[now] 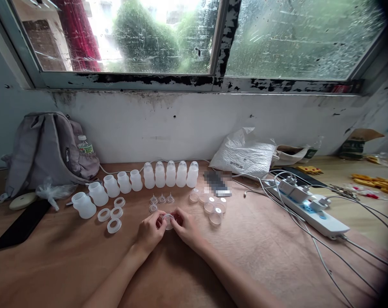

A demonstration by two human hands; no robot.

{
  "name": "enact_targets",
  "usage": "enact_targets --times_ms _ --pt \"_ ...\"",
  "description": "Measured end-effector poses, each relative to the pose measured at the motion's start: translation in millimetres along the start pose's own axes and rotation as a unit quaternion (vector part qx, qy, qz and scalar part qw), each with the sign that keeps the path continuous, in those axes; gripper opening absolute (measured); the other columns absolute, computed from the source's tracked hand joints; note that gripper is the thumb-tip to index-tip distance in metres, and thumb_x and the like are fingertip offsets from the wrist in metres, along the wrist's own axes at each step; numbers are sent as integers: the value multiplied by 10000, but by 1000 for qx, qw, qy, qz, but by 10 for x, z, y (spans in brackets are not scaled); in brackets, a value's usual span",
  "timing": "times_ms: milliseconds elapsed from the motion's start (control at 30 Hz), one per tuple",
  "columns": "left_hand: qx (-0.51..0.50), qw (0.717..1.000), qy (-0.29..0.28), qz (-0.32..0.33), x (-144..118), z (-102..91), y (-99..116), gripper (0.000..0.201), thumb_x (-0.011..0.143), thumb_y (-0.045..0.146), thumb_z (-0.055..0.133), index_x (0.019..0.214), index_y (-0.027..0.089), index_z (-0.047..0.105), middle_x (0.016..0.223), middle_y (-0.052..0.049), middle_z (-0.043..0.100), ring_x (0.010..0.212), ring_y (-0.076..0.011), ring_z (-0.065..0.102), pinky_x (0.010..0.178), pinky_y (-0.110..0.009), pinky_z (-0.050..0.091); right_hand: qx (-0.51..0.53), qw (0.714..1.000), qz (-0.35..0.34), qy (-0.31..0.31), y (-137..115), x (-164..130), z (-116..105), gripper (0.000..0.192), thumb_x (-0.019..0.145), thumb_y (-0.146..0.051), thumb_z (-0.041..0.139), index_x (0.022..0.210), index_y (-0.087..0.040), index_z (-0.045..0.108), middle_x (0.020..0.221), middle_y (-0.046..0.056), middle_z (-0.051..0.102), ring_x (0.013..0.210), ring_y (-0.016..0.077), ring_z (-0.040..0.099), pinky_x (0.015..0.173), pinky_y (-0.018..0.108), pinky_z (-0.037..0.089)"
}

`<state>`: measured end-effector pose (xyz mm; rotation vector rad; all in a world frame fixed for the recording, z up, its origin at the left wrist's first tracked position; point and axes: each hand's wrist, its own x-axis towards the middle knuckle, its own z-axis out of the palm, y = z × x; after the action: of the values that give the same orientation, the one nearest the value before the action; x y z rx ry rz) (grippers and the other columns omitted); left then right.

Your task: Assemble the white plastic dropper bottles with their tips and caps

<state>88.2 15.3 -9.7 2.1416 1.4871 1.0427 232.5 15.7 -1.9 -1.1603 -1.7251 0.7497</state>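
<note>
My left hand point(151, 231) and my right hand point(185, 228) meet at the middle of the wooden table point(258, 252), both pinching one small clear plastic piece point(168, 220) between their fingertips. Just beyond my fingers lie several small clear nipples point(162, 199). Left of them lie white collar rings point(112, 214). A row of translucent white bottles point(142, 179) runs along the back, some open, some capped. To the right of my hands several clear round caps point(213, 207) lie together.
A grey backpack point(48, 147) leans at the back left, with a black flat object point(22, 224) before it. A white plastic bag point(245, 154) lies at the back right. A white power strip point(309, 207) with plugs and cables crosses the right side.
</note>
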Motion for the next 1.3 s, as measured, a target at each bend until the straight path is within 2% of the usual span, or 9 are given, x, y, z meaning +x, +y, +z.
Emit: enact_targets --times_ms 200,333,567,633,800,1000,1133,1200,1300 --pt "-18 1000 -8 -13 10 -10 5 152 797 283 420 862 222 542 743 -8 627 655 -150 586 600 -235 429 36 999 14 -3 4 2 -12 122 780 -279 485 713 -184 522 599 -27 506 494 93 437 476 214 354" --pt "-138 989 -15 -55 53 -39 -22 217 826 329 380 951 217 517 717 0 603 580 -133 565 579 -235 432 97 993 51 -32 17 0 -50 256 851 -380 376 905 -193 543 758 3 540 513 86 467 463 208 391" --pt "-283 949 -76 -116 94 -38 -102 385 832 449 319 996 165 520 640 1 564 400 -99 478 405 -215 369 35 999 4 -35 66 8 -43 165 792 -351 510 791 -192 551 776 6 489 679 120 493 582 225 437" --pt "-287 948 -88 -111 88 -60 -85 443 836 483 275 1009 155 517 648 -12 571 423 -106 489 403 -214 367 29 999 -3 -37 65 1 -41 178 795 -355 507 751 -187 546 765 6 491 656 115 483 566 221 427" --pt "-218 971 -86 -54 94 -149 -8 318 726 447 519 879 168 528 658 1 565 582 -128 531 528 -208 403 64 995 6 -76 60 -15 -51 207 802 -383 493 745 -188 531 664 -10 523 579 106 470 521 212 395" --pt "-181 980 -60 -48 107 -140 30 233 749 406 483 749 174 513 564 37 512 502 -96 467 487 -194 353 153 982 51 -94 49 -3 -62 235 774 -414 515 724 -185 512 588 -42 481 468 78 435 431 191 354" --pt "-178 980 -87 -32 185 -229 34 335 776 442 442 961 172 514 590 21 562 508 -116 512 515 -215 393 177 978 83 -68 72 13 -76 252 756 -441 518 725 -194 483 537 -58 466 422 77 426 382 186 327" --pt "-190 979 -65 -47 316 -355 -18 472 801 463 389 1168 166 391 649 2 599 501 -127 539 504 -225 407 188 976 98 -49 96 23 -81 256 751 -449 517 722 -200 462 512 -66 453 401 77 416 366 184 315" --pt "-118 988 51 -87 631 -592 -199 529 806 461 376 1249 182 306 688 -5 610 479 -135 545 502 -242 417 199 974 105 -34 129 35 -80 252 747 -447 519 718 -205 452 494 -73 437 396 79 412 366 185 315"
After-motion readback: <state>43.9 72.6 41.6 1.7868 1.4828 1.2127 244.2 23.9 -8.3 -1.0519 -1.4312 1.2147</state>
